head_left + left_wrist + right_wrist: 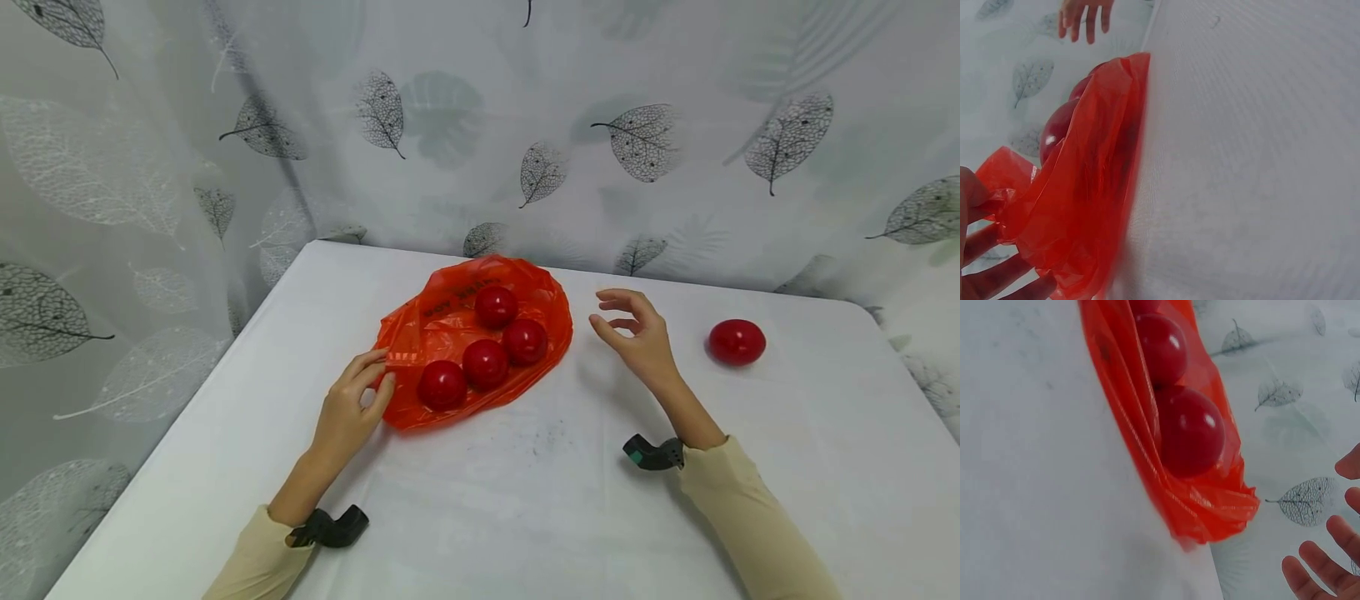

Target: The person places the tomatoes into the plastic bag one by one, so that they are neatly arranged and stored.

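A red-orange plastic bag (408,329) lies spread on the white table with several glossy red balls (485,364) on it. My left hand (350,408) pinches the bag's left edge between thumb and fingers; the left wrist view shows the film bunched under the thumb. Beyond the bag's right side, my right hand (637,337) hovers with fingers loosely bent and holds nothing. In the right wrist view its fingers (1313,572) are apart from the bag. A single red, slightly oval ball (737,342) rests on the table to the right of that hand.
The white table (540,500) reaches back to a leaf-patterned curtain (465,125), which also hangs along the left side. A dark wrist device (330,527) is strapped to the left wrist, and another wrist device (654,452) to the right.
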